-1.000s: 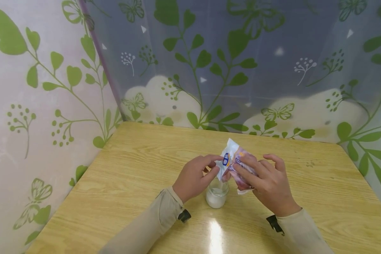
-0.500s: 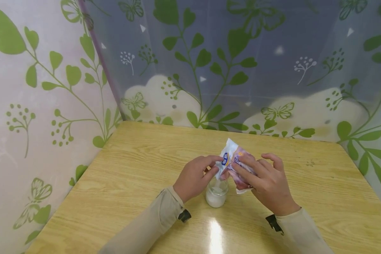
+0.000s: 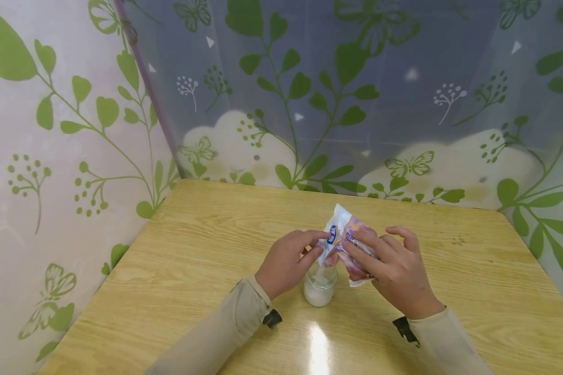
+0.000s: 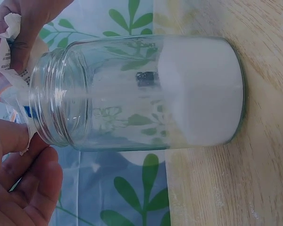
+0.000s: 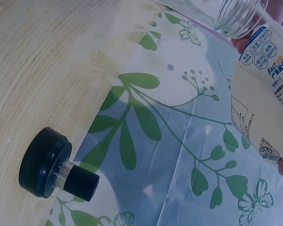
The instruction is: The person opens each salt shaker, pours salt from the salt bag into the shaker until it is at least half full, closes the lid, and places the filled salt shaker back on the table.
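Note:
A clear glass jar (image 3: 320, 284) stands upright on the table, its lower part filled with white grains (image 4: 198, 94). Over its mouth a purple and white salt bag (image 3: 338, 234) is tipped, torn end down; printing ending in "ALT" shows in the right wrist view. A pale streak of grains (image 5: 273, 24) runs at the jar's mouth. My left hand (image 3: 286, 263) pinches the bag's edge at the left, close by the rim. From the right, my right hand (image 3: 399, 268) holds the bag's body, fingers on its front and thumb hidden behind.
On the wooden table (image 3: 216, 224), a black round lid with a small black knob (image 5: 52, 165) appears in the right wrist view. Leaf-patterned cloth (image 3: 262, 94) hangs behind the table and along both sides.
My right hand and the salt bag have shifted very slightly left. The left hand keeps its pinch, and the jar stays where it was.

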The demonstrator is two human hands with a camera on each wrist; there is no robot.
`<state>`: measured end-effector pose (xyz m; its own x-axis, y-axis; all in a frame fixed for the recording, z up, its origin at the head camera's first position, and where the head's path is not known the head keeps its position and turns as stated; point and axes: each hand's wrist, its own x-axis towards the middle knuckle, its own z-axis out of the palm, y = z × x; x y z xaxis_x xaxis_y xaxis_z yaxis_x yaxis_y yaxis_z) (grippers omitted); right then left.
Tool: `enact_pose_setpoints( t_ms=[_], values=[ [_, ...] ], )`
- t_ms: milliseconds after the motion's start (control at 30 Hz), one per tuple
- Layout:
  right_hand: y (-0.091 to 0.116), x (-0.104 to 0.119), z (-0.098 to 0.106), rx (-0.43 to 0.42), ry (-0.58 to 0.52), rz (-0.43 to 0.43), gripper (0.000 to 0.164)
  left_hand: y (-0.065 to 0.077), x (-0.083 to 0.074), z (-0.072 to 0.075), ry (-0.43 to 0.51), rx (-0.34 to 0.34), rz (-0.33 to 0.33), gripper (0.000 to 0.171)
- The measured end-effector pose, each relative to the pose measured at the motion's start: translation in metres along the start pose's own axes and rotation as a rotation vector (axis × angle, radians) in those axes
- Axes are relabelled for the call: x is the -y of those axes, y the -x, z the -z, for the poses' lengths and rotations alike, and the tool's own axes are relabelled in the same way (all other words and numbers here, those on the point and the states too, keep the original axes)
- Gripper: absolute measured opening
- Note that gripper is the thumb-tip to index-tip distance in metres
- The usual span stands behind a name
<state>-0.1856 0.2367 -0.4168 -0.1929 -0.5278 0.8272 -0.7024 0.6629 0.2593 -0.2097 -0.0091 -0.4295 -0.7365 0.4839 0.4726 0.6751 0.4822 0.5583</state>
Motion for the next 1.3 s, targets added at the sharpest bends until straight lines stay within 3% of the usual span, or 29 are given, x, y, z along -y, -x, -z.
enact_pose_setpoints(
  t_ms=[1300],
  values=[
    [-0.0022,-0.0020,0.0024,-0.036,0.027,0.010,0.033,-0.0010,0.0037,-0.0022,-0.050,-0.041,-0.099,0.032]
  ],
)
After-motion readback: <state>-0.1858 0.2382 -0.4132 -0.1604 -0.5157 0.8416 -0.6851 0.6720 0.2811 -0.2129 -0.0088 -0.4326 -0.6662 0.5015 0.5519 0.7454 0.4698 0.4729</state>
